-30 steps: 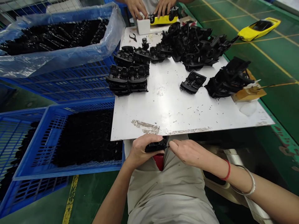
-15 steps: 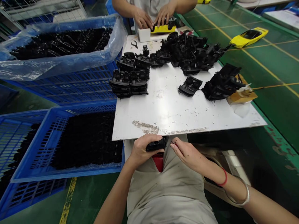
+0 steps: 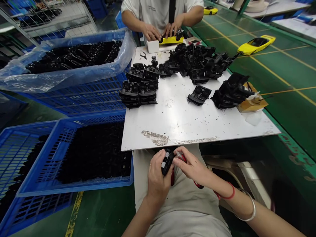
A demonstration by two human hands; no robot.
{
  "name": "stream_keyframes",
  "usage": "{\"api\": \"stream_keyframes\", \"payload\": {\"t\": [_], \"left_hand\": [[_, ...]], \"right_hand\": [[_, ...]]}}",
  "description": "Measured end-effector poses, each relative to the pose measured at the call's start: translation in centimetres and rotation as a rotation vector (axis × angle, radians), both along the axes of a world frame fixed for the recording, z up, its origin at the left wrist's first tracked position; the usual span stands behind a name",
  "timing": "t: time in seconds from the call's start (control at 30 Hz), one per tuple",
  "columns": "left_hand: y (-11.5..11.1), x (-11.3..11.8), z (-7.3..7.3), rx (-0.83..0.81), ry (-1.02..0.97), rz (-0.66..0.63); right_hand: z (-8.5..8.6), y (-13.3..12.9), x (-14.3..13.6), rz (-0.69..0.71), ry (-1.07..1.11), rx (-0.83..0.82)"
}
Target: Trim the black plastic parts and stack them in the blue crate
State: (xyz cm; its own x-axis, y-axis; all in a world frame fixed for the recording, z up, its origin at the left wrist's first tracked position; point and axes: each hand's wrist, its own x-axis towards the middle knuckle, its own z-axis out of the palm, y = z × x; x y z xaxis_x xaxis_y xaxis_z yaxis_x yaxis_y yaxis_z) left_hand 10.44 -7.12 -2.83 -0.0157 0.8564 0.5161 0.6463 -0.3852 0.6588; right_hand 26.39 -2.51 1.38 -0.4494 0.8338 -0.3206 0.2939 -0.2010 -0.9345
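Just below the table's front edge, my left hand (image 3: 158,176) grips a black plastic toy-car interior (image 3: 167,161), turned on its side with some lighter patches showing. From the right, my right hand (image 3: 190,164) meets it, its fingertips close against the part. That hand is closed around red-handled nippers (image 3: 198,185); their jaws are mostly hidden by my fingers. Farther off on the white table (image 3: 170,121) lies a single black interior (image 3: 199,94). Stacked interiors (image 3: 138,93) stand at the left edge, and a loose heap of them (image 3: 195,61) covers the back.
Another stack (image 3: 230,92) leans by a cardboard box (image 3: 254,102) at right. Blue crates (image 3: 76,189) of black parts stand left. Opposite, a co-worker's hands (image 3: 160,32) touch a yellow car body (image 3: 172,40). A yellow toy car (image 3: 256,45) sits on the green surface.
My left hand has turned the interior from flat to on its side. My right hand has moved left against it. The view has tilted up slightly, showing more of the co-worker.
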Motion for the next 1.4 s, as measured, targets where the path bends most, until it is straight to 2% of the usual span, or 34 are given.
{"api": "stream_keyframes", "payload": {"t": [0.13,0.23,0.4,0.5,0.57,0.7,0.83,0.97,1.07,1.2,1.4], "left_hand": [[-2.3,1.3,-0.3,-0.154,-0.031,-0.041],[-2.8,0.1,0.3,-0.310,-0.075,-0.177],[-0.2,-3.5,2.7,-0.504,-0.116,-0.333],[1.6,-4.1,4.1,-0.701,-0.125,-0.438],[2.3,-4.0,4.6,-0.790,-0.129,-0.462],[2.5,-3.8,4.5,-0.771,-0.091,-0.434],[2.4,-4.2,4.1,-0.761,-0.086,-0.300],[2.5,-4.7,3.8,-0.745,-0.270,-0.179],[2.8,-5.0,3.6,-0.661,-0.389,-0.146],[3.2,-5.2,3.7,-0.630,-0.403,-0.060],[3.8,-5.0,4.5,-0.672,-0.311,-0.030]], "right_hand": [[-0.1,0.3,-0.4,-0.080,0.024,-0.080],[0.2,0.6,0.0,-0.069,0.005,-0.105],[1.1,0.9,1.1,0.105,-0.064,-0.025],[1.4,0.9,1.1,0.208,-0.087,0.020],[1.5,1.1,1.2,0.242,-0.081,0.036],[1.7,1.8,1.8,0.208,-0.095,-0.001],[1.3,3.0,2.8,0.149,0.048,-0.257],[-0.2,3.8,3.3,0.092,0.199,-0.481],[-0.8,3.8,3.5,0.091,0.175,-0.526],[-0.1,3.6,3.6,0.119,0.084,-0.377],[0.9,3.1,3.6,0.194,-0.204,0.135]]}}
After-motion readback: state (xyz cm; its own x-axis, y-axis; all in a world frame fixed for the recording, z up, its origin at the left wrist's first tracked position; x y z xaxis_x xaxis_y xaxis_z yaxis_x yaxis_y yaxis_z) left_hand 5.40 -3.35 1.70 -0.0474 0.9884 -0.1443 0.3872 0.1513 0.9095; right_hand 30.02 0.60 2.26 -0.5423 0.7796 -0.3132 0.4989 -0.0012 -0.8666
